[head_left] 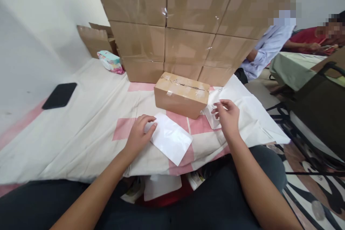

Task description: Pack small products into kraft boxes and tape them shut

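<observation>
A flat, slightly glossy white sheet (172,138) lies on the cloth in front of me. My left hand (140,129) is at its upper left corner, with the thumb over the sheet and the fingers curled at the edge. Farther right, my right hand (228,115) hovers with loosely bent fingers apart and nothing visible between them. Under and behind it are more white sheets (242,100) at the table's right side. A small taped cardboard box (179,99) stands between and beyond my hands.
Large taped cardboard boxes (142,41) are stacked behind the small box. A wipes pack (110,61) and a black phone-like slab (59,96) lie to the left on the cloth (88,125). Two people are at the right, one in a light shirt (280,43), near a dark chair (318,107).
</observation>
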{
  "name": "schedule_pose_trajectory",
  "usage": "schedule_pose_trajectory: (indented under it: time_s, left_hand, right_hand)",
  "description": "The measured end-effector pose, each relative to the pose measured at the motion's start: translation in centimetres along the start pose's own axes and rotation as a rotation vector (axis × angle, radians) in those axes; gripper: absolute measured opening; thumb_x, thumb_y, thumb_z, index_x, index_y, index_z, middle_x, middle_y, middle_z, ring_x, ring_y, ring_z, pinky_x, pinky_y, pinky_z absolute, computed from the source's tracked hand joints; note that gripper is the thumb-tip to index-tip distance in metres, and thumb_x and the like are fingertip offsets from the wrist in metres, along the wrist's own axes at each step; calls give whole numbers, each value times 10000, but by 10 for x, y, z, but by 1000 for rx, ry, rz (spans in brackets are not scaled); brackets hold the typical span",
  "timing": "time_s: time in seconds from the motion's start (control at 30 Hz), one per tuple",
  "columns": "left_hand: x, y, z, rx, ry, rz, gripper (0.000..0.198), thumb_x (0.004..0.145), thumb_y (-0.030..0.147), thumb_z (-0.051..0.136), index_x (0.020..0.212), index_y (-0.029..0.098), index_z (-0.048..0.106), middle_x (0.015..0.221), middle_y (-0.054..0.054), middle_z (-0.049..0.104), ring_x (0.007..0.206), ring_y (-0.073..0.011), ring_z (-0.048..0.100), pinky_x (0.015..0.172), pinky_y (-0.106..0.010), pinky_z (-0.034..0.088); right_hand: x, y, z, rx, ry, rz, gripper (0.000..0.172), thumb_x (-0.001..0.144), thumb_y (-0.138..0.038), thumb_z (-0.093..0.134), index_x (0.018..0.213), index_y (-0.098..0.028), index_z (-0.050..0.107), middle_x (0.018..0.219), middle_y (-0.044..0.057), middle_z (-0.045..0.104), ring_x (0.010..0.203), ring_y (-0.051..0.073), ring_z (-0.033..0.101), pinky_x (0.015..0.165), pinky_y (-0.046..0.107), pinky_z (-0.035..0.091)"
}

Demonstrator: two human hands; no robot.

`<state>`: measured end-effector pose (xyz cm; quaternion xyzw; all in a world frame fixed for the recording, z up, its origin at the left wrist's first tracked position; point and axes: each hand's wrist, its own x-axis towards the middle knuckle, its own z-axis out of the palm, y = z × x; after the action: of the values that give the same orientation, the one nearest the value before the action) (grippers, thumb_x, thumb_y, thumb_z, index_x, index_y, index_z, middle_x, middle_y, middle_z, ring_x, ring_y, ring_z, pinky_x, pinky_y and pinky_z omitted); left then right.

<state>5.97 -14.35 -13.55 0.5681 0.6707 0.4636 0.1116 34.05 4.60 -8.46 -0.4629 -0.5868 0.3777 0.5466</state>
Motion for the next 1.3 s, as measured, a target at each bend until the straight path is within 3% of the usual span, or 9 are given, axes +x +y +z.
schedule_pose_trajectory:
  time_s: [0.2,0.37,0.63,0.73,0.87,0.93,1.03,1.17,1.3]
  left_hand:
    - [13,-20,-3,-15,95,-124,336,903,469,578,1150,242,586,1246,-75,594,1166,-269,578,1009,-431,476]
    - [23,-20,0,-113,94,-220,476,882,502,611,1290,273,526,1406,-89,536,1300,-298,520,1113,-507,416]
    - [45,-21,15,-279,-17,-196,625,906,487,604,1478,376,378,1632,-53,304,1506,-297,297,1219,-547,292]
    - [49,-28,19,-324,-81,-140,727,893,459,630,1527,422,274,1683,-19,184,1553,-286,180,1236,-555,246]
    - [49,-36,16,-350,-47,-140,753,878,413,653,1523,415,266,1671,-47,222,1536,-301,232,1220,-602,242]
    - [49,-38,13,-361,-18,-136,728,883,401,642,1513,405,278,1661,-55,248,1526,-295,260,1215,-606,250]
    - [47,-38,11,-365,12,-154,708,886,389,632,1501,416,284,1662,-44,246,1527,-269,258,1211,-568,291]
    - [47,-37,11,-397,56,-163,629,891,383,619,1460,382,352,1631,-57,310,1500,-254,321,1205,-542,321]
    - [46,-39,11,-412,65,-154,590,892,379,604,1441,380,386,1613,-49,343,1493,-254,335,1174,-517,387]
  right_hand:
    - [3,20,20,-181,-78,-100,219,848,-244,540,1049,-194,610,1143,129,700,882,243,752,612,325,609]
    - [8,30,30,-259,-101,-136,347,850,-100,461,1144,-197,619,1176,143,719,1157,284,683,951,463,571]
    - [7,30,42,-197,-114,-98,377,856,-52,463,1179,-167,620,1174,148,718,1056,276,718,962,494,556]
    - [0,25,37,-85,-265,-79,365,818,-105,618,1175,-166,665,1216,130,711,1137,280,690,1015,469,539]
    - [-23,11,24,93,-637,-15,817,693,-340,855,1440,-224,544,1543,101,484,1461,310,405,1169,482,403]
    - [-38,5,24,53,-631,9,950,638,-422,892,1480,-207,507,1587,113,413,1505,332,307,1227,512,292]
    - [-55,5,34,46,-475,18,833,685,-460,859,1421,-188,577,1562,124,448,1487,341,342,1242,499,281]
    - [-52,18,46,186,-324,26,404,855,-539,674,1093,-217,727,1290,109,701,1266,301,624,1118,469,481]
    - [-36,31,49,225,-234,48,328,899,-548,607,930,-227,664,1022,89,782,1031,268,743,958,441,590]
